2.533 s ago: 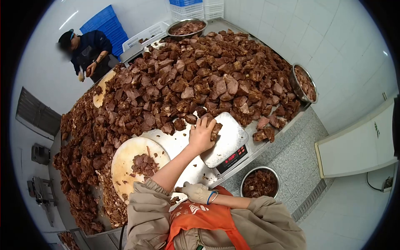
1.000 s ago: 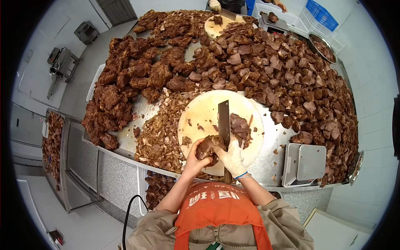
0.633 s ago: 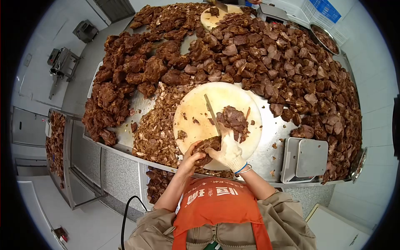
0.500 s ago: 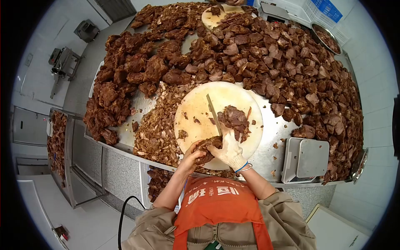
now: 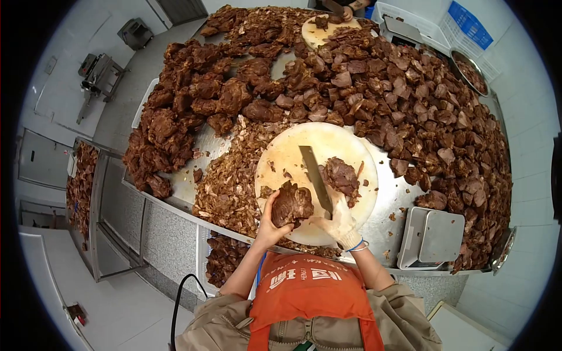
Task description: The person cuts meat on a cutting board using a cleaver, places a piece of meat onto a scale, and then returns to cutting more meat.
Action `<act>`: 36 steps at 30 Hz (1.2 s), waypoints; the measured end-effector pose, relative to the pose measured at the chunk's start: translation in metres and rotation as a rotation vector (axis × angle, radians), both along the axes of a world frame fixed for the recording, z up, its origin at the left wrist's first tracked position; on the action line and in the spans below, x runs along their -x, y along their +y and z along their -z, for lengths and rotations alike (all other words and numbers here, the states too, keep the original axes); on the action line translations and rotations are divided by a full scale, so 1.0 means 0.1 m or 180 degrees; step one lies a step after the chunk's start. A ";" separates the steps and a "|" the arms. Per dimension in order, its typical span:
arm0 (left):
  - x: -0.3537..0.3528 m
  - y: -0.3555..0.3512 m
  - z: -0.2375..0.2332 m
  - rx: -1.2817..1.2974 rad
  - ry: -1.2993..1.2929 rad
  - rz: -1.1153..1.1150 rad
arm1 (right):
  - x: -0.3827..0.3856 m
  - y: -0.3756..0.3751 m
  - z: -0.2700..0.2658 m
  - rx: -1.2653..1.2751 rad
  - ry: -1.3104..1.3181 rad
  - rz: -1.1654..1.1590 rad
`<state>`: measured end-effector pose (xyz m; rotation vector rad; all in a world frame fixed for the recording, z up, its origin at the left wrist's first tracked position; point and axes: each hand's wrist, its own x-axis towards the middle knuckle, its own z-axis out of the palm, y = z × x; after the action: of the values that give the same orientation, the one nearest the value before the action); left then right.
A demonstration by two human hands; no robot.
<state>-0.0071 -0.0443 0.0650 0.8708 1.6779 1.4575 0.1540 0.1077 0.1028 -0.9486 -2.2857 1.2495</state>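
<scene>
My bare left hand (image 5: 270, 226) grips a dark brown chunk of cooked meat (image 5: 292, 205) over the near left part of a round cutting board (image 5: 281, 155). In my gloved right hand (image 5: 339, 222) is a cleaver (image 5: 316, 178), its blade pointing away from me and slanting left. The glove is white, and its thumb reaches toward the held chunk without clearly touching it. Beyond the right hand, another piece of meat (image 5: 341, 176) lies on the board, close to the blade. Small meat scraps dot the board's surface.
Large meat chunks (image 5: 170, 126) pile up left; cut pieces (image 5: 410, 111) cover the right. Trimmings (image 5: 228, 181) border the board. A scale (image 5: 433, 237) stands at the near right edge. Across the table, another person's hand (image 5: 348, 13) is at a second board (image 5: 316, 35).
My hands have moved apart. The left hand has turned the meat chunk up into view, while the right hand and cleaver have shifted right, showing more of the blade's flat. The whole view has shifted slightly.
</scene>
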 end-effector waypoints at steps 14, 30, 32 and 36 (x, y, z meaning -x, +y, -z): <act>-0.20 -0.02 0.59 0.1533 0.1118 -0.0344 | -0.44 -0.35 0.25 0.0249 -0.0156 0.0377; 0.81 -0.13 0.15 0.0272 -0.1428 -0.1640 | -0.04 -0.23 -0.45 0.2728 0.0107 -0.0202; 1.01 -0.30 0.12 0.1555 0.1646 -0.1632 | -0.12 -0.15 -0.46 0.2525 0.0170 -0.0175; 1.09 -0.44 0.38 0.1931 0.3493 -0.1048 | -0.35 -0.08 -0.30 0.1799 -0.0151 0.0262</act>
<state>-0.1160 -0.0880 0.0272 1.1420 2.9550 0.4845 0.1888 0.1001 0.1327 -1.2464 -1.9264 1.8994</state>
